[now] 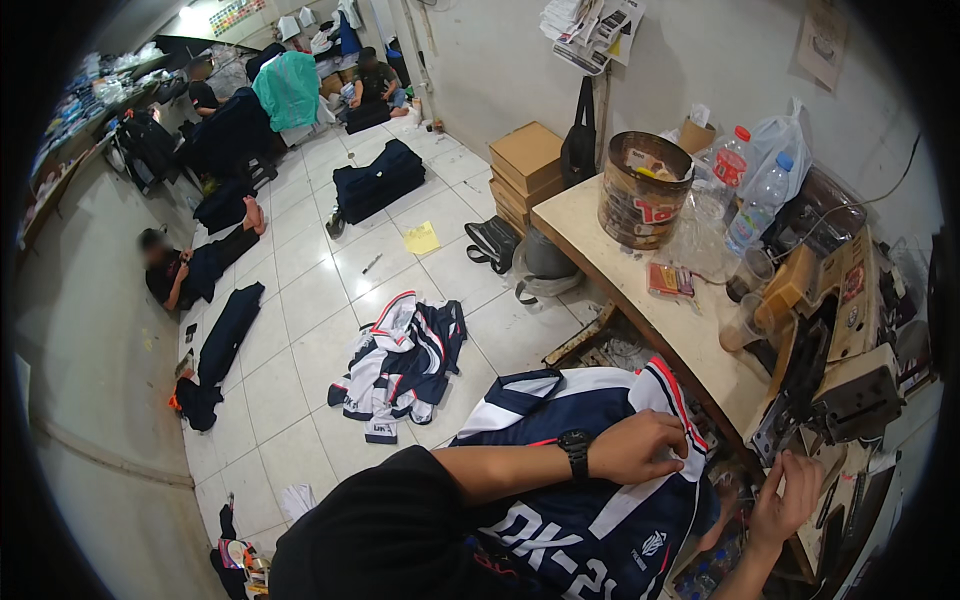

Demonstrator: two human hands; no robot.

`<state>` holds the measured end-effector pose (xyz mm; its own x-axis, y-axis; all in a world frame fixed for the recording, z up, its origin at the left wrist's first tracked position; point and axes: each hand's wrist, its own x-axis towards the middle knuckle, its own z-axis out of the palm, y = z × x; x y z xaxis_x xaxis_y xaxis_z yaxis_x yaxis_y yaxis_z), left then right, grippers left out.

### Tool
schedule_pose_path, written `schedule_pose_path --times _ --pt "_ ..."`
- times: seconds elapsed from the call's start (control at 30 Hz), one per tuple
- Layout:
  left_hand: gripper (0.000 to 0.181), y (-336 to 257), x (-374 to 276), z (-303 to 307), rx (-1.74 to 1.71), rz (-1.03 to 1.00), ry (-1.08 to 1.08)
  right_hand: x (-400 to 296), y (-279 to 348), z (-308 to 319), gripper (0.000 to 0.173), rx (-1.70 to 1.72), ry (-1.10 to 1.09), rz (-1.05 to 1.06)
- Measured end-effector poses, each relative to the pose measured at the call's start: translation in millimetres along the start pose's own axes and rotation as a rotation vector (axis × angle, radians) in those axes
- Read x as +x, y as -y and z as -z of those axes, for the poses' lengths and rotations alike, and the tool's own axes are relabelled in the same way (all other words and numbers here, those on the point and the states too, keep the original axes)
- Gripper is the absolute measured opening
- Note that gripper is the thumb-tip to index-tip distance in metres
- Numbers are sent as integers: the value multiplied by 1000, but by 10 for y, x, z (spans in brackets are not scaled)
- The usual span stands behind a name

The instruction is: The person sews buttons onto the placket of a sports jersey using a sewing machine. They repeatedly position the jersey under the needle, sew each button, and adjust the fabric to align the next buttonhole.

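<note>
A navy and white jersey (577,420) with red trim and printed lettering lies draped across my lap, beside the table edge. My left hand (637,448), a black watch on its wrist, pinches the jersey's striped collar (671,394). My right hand (791,491) is raised close to the needle end of a sewing machine (855,300), thumb and fingertips near each other. Whether anything thin sits between those fingers is too small to tell. The machine's head stands on the wooden worktable (600,225).
On the table are a rusty tin (645,195), plastic bottles (761,199), plastic cups (746,322) and a small red pack (670,280). More jerseys (405,360) lie heaped on the tiled floor. Cardboard boxes (525,161) stand by the wall. Several people sit farther off among dark fabric bundles (379,180).
</note>
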<state>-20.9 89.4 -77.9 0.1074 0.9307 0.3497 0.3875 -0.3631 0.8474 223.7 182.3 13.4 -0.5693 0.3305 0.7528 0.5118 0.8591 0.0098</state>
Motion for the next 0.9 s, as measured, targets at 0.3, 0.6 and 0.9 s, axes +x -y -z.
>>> schedule_pose_path --times 0.3,0.6,0.9 --pt "17 17 0 -5 16 -9 -8 185 2 -51 13 -91 67 72" --pt "17 13 9 -6 4 -51 -5 301 76 -28 13 -150 72 139" --pt "14 -37 87 46 -2 26 -9 204 -70 -145 24 257 -33 -436"
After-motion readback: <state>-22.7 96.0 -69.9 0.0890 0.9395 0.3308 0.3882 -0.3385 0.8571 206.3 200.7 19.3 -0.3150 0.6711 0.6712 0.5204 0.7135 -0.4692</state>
